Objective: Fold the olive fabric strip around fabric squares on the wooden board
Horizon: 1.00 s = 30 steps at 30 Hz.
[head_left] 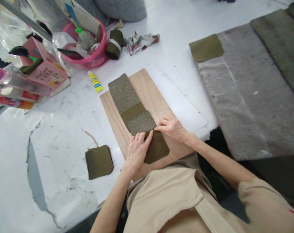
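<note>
The strip [133, 111] was laid lengthwise on the board [149, 89], seemingly so that a firm, flat base was had beneath it. Its crosswise edge was pressed by the fingertips of the left hand [137, 149] and met by those of the right hand [171, 129], probably so that it was held in line; whether the edge was pinched by either hand could not be told. The stack [99, 161] was set beside the board, on the left hand's side, apparently within easy reach. One board, one strip with two rough sections, one stack, one yellow tube [95, 81], one pink basket [104, 43] and one roll [116, 35] were counted; the stack's layers could not be. One loose piece [207, 48] was seen on the grey sheet [249, 90].
</note>
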Each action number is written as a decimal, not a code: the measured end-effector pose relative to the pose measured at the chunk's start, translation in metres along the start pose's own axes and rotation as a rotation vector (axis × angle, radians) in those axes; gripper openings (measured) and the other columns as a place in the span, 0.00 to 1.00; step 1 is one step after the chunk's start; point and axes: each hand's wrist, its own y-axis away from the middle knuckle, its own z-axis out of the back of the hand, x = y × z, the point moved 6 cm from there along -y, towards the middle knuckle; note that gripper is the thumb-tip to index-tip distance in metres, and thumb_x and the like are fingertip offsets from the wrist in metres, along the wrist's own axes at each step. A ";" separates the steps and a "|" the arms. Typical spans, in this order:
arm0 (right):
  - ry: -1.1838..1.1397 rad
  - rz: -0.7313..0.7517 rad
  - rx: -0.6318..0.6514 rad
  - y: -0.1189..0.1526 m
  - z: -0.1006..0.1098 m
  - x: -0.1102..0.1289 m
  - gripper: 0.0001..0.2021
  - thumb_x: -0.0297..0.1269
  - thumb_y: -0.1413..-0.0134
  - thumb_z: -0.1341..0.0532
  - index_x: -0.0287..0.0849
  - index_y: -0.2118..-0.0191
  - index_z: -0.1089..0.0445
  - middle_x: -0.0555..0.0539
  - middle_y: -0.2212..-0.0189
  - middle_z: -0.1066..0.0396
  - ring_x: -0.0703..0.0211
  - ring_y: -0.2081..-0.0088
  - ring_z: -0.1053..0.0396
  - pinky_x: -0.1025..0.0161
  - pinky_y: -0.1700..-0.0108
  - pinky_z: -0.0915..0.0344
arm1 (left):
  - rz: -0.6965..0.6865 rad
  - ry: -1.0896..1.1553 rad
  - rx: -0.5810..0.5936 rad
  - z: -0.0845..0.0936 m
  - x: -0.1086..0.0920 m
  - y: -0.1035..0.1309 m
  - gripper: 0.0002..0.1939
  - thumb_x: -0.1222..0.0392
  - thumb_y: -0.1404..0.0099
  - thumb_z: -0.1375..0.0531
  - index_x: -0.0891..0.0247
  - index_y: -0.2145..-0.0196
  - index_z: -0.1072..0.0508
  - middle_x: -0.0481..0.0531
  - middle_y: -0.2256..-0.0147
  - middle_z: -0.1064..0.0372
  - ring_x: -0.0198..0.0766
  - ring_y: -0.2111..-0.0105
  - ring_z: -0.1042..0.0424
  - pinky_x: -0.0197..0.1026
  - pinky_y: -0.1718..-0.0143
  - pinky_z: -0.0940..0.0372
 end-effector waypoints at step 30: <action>-0.244 -0.083 0.024 0.001 0.006 -0.008 0.09 0.34 0.36 0.42 0.43 0.56 0.25 0.47 0.62 0.26 0.56 0.58 0.33 0.59 0.55 0.34 | 0.112 0.186 -0.274 -0.006 -0.006 0.026 0.19 0.69 0.32 0.45 0.66 0.45 0.31 0.60 0.53 0.30 0.48 0.50 0.33 0.48 0.52 0.35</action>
